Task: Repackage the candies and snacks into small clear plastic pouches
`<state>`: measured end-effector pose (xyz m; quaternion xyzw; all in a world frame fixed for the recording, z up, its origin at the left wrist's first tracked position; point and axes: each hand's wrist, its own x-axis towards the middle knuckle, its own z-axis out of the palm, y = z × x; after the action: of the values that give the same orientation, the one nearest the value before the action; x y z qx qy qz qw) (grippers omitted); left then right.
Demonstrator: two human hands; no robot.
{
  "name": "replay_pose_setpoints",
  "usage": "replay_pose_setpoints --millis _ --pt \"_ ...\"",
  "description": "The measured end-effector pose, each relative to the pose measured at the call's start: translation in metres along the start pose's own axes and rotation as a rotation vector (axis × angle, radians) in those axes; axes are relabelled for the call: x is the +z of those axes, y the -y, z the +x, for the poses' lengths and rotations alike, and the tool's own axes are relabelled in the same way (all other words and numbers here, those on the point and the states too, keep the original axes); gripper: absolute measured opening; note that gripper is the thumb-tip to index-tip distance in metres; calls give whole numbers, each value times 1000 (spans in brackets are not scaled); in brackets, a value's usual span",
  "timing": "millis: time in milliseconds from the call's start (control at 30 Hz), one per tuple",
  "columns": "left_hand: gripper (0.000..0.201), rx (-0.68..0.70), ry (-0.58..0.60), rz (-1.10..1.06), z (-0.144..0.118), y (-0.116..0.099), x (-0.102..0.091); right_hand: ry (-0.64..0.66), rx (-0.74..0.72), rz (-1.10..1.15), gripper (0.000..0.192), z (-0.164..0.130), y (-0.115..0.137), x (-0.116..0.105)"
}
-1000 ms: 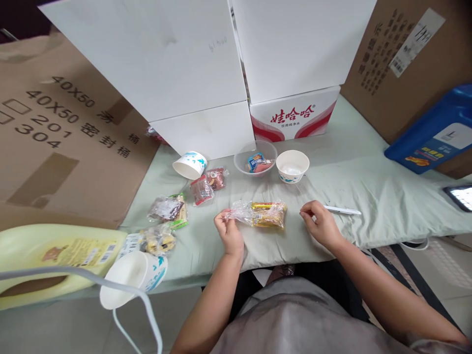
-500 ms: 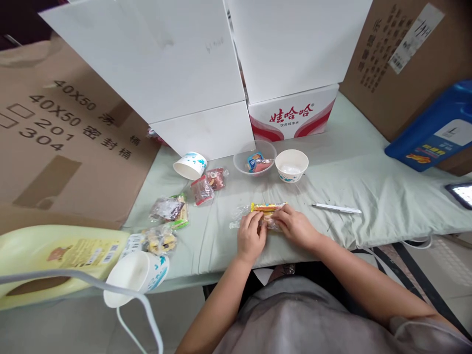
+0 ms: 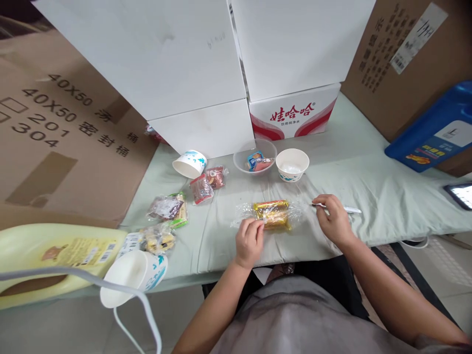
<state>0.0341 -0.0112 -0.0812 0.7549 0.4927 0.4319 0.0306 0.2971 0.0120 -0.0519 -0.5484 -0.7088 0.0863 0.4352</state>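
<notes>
Pale green cloth, wrinkled, covers the table (image 3: pixel 368 182). I log my left hand (image 3: pixel 250 242) pinching the crinkled clear wrapper of the yellow snack packet (image 3: pixel 272 214), which lies flat at the cloth's near edge. My right hand (image 3: pixel 335 222), curled right of the packet, covers a thin white pen (image 3: pixel 350 210); grip unclear. Beyond the packet: round paper bowl (image 3: pixel 292 164), clear plastic bowl (image 3: pixel 255 156), white cartons (image 3: pixel 295 49), tops cut off.
</notes>
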Motion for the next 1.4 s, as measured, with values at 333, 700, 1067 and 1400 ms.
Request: replay_pose_setpoints --millis 333,700,1067,1400 --pt "19 81 255 141 -25 -24 -27 562 -427 -88 38 2 37 4" --pt "20 100 439 180 -15 -38 -46 866 -458 -83 22 -20 50 -11" --pt "57 184 506 169 34 -6 11 714 14 -280 40 -31 35 17" --pt "66 39 652 293 58 -20 7 493 -267 -99 32 6 37 26"
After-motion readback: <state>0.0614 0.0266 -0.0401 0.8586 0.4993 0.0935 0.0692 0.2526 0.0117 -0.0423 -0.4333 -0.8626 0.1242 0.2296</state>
